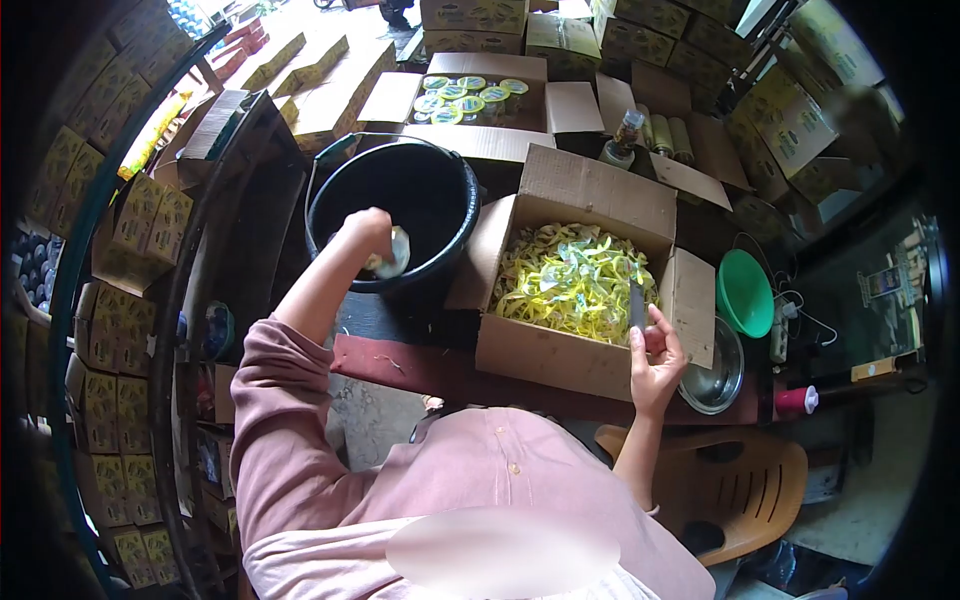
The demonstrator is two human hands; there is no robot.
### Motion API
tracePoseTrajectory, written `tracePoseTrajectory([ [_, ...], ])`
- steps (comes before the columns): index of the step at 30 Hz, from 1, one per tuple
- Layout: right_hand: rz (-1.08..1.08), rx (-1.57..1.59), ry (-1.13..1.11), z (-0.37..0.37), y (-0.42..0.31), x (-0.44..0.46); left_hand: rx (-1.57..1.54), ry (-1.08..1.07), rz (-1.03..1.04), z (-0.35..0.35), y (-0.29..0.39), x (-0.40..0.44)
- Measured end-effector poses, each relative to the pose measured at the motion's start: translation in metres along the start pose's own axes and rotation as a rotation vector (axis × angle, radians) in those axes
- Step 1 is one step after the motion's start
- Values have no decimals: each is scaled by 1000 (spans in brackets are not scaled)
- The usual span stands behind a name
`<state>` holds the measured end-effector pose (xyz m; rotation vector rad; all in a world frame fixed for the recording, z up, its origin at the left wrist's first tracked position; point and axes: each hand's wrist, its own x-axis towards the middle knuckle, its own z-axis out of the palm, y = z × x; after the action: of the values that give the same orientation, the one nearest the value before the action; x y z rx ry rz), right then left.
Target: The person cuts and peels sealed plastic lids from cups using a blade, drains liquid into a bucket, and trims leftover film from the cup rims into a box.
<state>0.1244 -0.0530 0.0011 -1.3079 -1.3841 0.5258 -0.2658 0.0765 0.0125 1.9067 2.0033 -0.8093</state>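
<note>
My left hand is closed at the near rim of a black bucket, gripping a pale, shiny plastic cup over its opening. Fingers partly cover the cup. Over the right edge of an open cardboard box, my right hand pinches a dark, flat, blade-like strip between thumb and fingers. Whether it is a knife I cannot tell. A heap of yellow-green plastic strips fills that box.
Behind stands an open carton of lidded cups. To the right are a green bowl, a metal basin and a power strip. An orange chair stands at lower right. Stacked cartons line the left.
</note>
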Motion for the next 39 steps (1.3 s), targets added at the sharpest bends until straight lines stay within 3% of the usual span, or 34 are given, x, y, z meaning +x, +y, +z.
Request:
tracePoseTrajectory([
  [2, 16, 32, 7, -2, 1, 1, -88, 235, -86, 3, -3, 2],
  [3, 22, 48, 13, -1, 1, 1, 58, -128, 56, -8, -2, -3],
  [4, 28, 59, 16, -2, 1, 1, 3, -225, -32, -4, -2, 3],
  [7, 42, 77, 20, -7, 3, 2, -15, 165, -80, -1, -3, -3],
  [10, 50, 100, 19, -4, 3, 3, 61, -277, -1, -17, 3, -9],
  [11, 49, 105, 14, -4, 3, 4, 12, -265, -29, -20, 4, -12],
  [14, 52, 134, 4, 1, -1, 7, -169, 220, -58, -5, -3, -5],
  [19, 56, 183, -12, 10, 6, 9, -108, 481, -133, 5, 6, -6],
  [22, 60, 168, -20, 11, 9, 12, -60, 363, -136, 2, 9, -13],
  [23, 61, 157, -22, 11, 10, 14, 100, -90, 28, -10, 5, -15],
  [24, 59, 160, -24, 11, 11, 15, 24, -278, 47, -18, 5, -15],
  [26, 51, 171, -31, 13, 12, 21, -28, -8, 18, -13, -5, -6],
  [27, 79, 197, -44, 14, 12, 24, -165, 207, 4, -11, -8, -7],
  [30, 194, 368, -74, 20, 13, 32, -538, 360, 57, -21, -9, -5],
  [32, 304, 616, -71, 30, 24, 37, -1056, 586, 253, -8, -4, 0],
  [34, 409, 761, -95, 41, 36, 42, -1367, 747, 388, -3, 15, -5],
  [35, 411, 744, -117, 46, 35, 44, -1448, 720, 421, 0, 22, -6],
  [38, 358, 673, -192, 61, 22, 53, -1981, 333, 576, -7, 67, -29],
  [39, 299, 615, -185, 64, 17, 57, -1939, 364, 660, -4, 82, -30],
])
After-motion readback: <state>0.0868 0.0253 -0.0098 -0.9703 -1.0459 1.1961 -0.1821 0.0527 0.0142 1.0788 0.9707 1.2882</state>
